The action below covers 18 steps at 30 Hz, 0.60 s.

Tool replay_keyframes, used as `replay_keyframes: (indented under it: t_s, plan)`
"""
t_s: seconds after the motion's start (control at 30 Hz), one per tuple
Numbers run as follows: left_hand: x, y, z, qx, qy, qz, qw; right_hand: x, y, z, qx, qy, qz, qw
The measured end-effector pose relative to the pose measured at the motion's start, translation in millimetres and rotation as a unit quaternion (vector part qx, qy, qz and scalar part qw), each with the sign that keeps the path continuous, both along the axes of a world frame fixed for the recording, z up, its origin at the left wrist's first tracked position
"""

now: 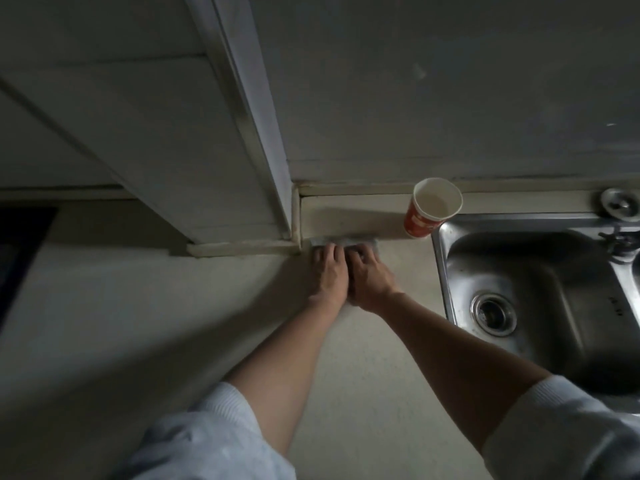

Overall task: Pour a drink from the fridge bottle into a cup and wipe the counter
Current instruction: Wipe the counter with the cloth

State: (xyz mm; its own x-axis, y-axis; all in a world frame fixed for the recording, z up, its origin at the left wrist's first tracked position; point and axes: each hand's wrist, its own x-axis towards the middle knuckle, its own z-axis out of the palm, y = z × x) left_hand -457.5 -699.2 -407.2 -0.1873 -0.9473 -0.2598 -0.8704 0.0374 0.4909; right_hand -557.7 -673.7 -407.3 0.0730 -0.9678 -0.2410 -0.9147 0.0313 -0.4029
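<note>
A grey cloth (pixel 343 242) lies flat on the pale counter (pixel 374 358), pushed up against the raised back ledge. My left hand (pixel 329 271) and my right hand (pixel 370 275) rest side by side on it, fingers pressing it down; most of the cloth is hidden under them. A red paper cup (pixel 432 207) with a white inside stands upright on the counter to the right of the cloth, apart from my hands, by the sink's corner. Whether there is liquid in it is hard to tell. No bottle is in view.
A steel sink (pixel 540 285) with a round drain is set into the counter at the right, its tap base (pixel 618 202) at the far right. A white cabinet side or door panel (pixel 242 133) rises at the left of the cloth. A dark surface (pixel 17 251) sits at far left.
</note>
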Motion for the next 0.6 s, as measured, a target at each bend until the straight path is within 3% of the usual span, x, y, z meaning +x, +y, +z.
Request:
replay_keyframes:
  t_s: [0.23, 0.37, 0.6]
  plan:
    - [-8, -65, -4, -0.04, -0.078, -0.067, 0.994, -14, -61, -1, 0.028, 0.032, 0.001, 0.999]
    - [-9, -89, 2, -0.018, -0.113, -0.067, 0.991, -15, -86, -5, 0.044, 0.021, -0.002, 0.999]
    - [-6, -94, 14, -0.018, -0.185, -0.131, 0.974, -23, -93, -7, 0.007, 0.059, 0.037, 0.998]
